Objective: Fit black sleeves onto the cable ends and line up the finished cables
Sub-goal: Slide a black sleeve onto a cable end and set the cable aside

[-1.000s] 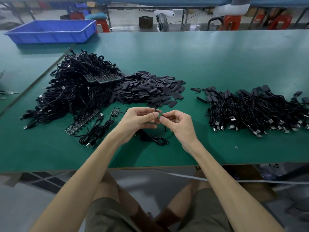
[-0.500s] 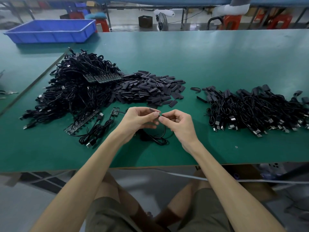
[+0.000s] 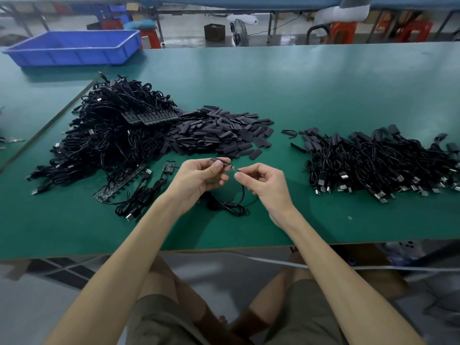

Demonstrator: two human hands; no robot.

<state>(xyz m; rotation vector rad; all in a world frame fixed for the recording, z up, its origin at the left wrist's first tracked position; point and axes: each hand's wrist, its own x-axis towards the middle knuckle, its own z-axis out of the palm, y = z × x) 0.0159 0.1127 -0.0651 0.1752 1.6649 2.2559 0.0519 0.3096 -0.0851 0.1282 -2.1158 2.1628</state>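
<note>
Hands: L hand (image 3: 199,179) pinches flat black tube sleeve (image 3: 220,160) just beside fingertips of R hand (image 3: 267,185), which pinch end of thin black cable (image 3: 243,195).

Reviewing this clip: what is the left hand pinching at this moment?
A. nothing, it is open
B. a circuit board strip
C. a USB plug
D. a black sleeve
D: the left hand pinches a short black sleeve between thumb and fingers, while the right hand pinches the end of a cable close beside it.
</note>
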